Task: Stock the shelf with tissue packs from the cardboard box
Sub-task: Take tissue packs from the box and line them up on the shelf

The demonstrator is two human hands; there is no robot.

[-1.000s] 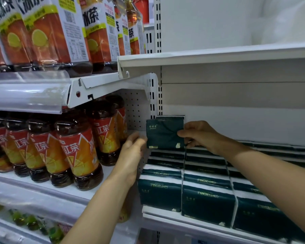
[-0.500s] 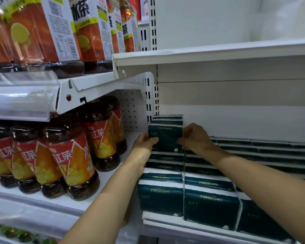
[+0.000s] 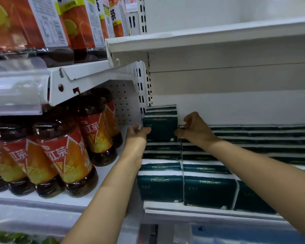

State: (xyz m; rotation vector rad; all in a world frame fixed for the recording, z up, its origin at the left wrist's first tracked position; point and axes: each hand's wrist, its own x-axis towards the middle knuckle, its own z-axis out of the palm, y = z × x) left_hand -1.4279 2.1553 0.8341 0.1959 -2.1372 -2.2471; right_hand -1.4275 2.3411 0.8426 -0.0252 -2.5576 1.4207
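A dark green tissue pack (image 3: 160,128) stands on top of the lower layer of tissue packs (image 3: 208,189), at the back left corner of the white shelf (image 3: 192,209). Behind it are one or two more upright packs against the back wall. My left hand (image 3: 136,136) holds the pack's left side with curled fingers. My right hand (image 3: 194,129) pinches its right edge. The lower packs fill the shelf in rows, white sides and green tops showing. The cardboard box is out of view.
Bottles of red tea (image 3: 67,155) crowd the neighbouring shelf on the left, with more bottles (image 3: 42,29) on the shelf above. A white shelf board (image 3: 209,37) hangs overhead. Above the right-hand tissue rows there is open space up to the back wall (image 3: 236,108).
The pack was held flat-faced in the air by my right hand; both hands have since set it upright on the stack and pushed it back toward the corner.
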